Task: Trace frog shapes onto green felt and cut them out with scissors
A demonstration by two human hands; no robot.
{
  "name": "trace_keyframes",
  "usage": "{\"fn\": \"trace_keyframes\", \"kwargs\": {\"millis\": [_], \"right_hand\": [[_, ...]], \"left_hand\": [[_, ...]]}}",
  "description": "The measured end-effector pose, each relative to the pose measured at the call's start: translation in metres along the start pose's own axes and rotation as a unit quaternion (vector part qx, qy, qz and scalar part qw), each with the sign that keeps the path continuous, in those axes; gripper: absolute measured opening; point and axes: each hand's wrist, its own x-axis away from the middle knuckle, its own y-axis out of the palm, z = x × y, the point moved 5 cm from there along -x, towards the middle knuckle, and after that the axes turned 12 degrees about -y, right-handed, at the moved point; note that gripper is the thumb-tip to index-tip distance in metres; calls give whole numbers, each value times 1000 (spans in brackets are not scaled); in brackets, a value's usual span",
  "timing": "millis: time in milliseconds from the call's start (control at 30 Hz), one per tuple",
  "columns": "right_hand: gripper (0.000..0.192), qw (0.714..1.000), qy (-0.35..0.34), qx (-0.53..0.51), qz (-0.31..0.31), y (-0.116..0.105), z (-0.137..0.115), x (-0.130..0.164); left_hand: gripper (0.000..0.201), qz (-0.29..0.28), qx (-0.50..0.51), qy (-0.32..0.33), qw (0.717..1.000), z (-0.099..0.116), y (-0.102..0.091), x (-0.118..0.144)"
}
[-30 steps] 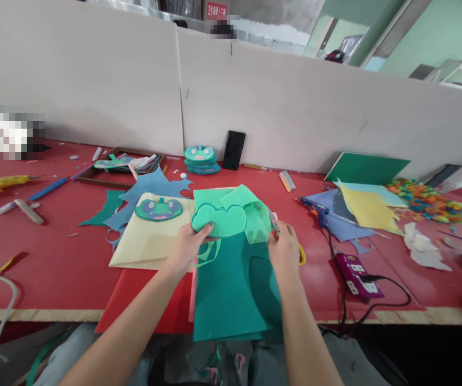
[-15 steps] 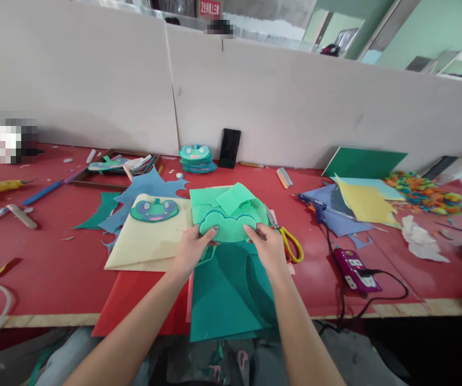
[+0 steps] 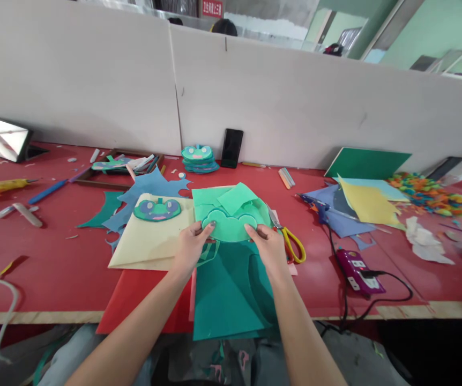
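Note:
Between my two hands is a light green frog-head-shaped foam cutout (image 3: 230, 226) with a darker teal rim. My left hand (image 3: 193, 241) pinches its left end, thumb on top. At its right end my right hand (image 3: 266, 241) grips it the same way. Beneath lie light green sheets (image 3: 237, 197) and a dark teal sheet (image 3: 231, 300). Yellow-handled scissors (image 3: 294, 244) rest just right of my right hand. To the left, a finished face piece (image 3: 157, 209) with purple eyes lies on a cream sheet (image 3: 146, 244).
A stack of similar face pieces (image 3: 199, 158) and a black phone (image 3: 231, 148) are by the white partition. On the right are a blue glue gun (image 3: 315, 206), a purple power strip (image 3: 360, 272) with cables, and colourful pompoms (image 3: 432, 193). A tray of pens (image 3: 120, 166) stands back left.
Both hands keep their hold on the green cutout, which stays in nearly the same place. The whole view has shifted slightly.

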Motion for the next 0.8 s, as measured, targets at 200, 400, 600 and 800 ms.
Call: {"fn": "trace_keyframes", "kwargs": {"millis": [200, 400, 600, 800], "right_hand": [[51, 1000, 5, -5, 9, 3, -4, 1], [49, 1000, -13, -11, -24, 6, -2, 2], [46, 999, -20, -9, -23, 5, -1, 2], [46, 999, -26, -17, -42, 7, 0, 2]], "left_hand": [[35, 13, 11, 7, 1000, -4, -2, -2], [35, 28, 12, 13, 999, -7, -5, -4], [35, -12, 10, 10, 1000, -2, -1, -2], [38, -18, -10, -9, 1000, -2, 1, -3]]}}
